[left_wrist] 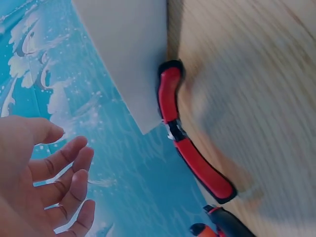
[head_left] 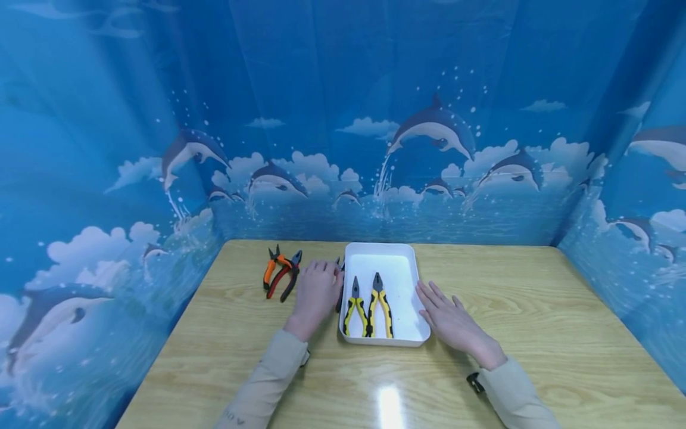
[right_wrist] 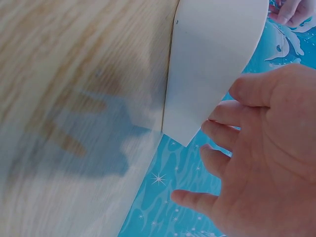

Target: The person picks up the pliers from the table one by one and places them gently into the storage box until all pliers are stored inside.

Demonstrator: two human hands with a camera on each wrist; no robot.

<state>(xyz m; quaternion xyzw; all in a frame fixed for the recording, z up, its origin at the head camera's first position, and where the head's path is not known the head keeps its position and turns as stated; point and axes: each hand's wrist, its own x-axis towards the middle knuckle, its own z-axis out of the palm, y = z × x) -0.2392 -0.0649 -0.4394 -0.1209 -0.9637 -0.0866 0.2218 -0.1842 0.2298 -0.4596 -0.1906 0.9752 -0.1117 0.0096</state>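
Closest in, faint marks [head_left: 234, 419] on the beige fabric left sleeve [head_left: 266, 381], unreadable. The right hand [head_left: 452, 325], fingers spread, grips nothing beside the shallow white tray [head_left: 404, 310]. Left hand [head_left: 316, 292], loosely curled, empty, hovers near red-and-black-handled metal pliers [left_wrist: 185, 145] just outside the tray's left wall: probably stiff, fairly heavy; best taken by the handles.

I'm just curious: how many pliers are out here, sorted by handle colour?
Yellow-handled pliers: 2, both in the white tray
Red-handled pliers: 2, one right beside the tray, one farther left
Orange-handled pliers: 1, at the far left
Total: 5
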